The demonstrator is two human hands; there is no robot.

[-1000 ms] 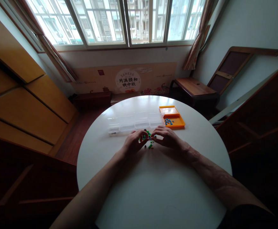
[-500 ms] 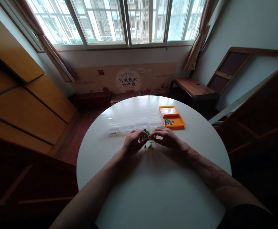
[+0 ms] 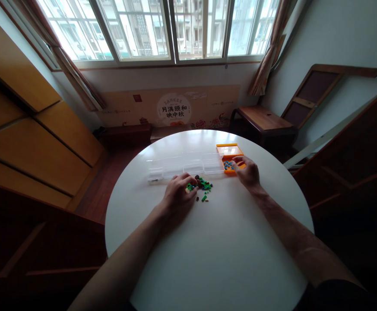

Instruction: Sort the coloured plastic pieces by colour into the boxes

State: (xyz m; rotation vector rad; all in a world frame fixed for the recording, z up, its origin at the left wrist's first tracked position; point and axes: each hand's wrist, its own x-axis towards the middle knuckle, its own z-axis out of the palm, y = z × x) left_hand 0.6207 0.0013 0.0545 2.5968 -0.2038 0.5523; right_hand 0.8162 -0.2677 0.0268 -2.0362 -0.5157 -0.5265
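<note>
Small pieces (image 3: pixel 201 185) heaped mid-table, blue ones (image 3: pixel 228 164) in orange tray (image 3: pixel 230 150) | left hand (image 3: pixel 178 194) curled beside heap, grip unclear | right hand (image 3: pixel 248 172) loosely open over tray | likely light, hard, slippery; pinch singly by the sides.

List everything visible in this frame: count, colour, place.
round white table: one, centre.
clear plastic compartment box: one, transparent, far side of the table.
orange plastic tray: one, right of the clear box, small blue pieces inside.
pile of small green, dark and blue pieces: one loose pile, in front of the clear box.
dark wooden side table: one, right of the window.
left hand: fingers at the pile's left edge.
right hand: over the tray's near end.
</note>
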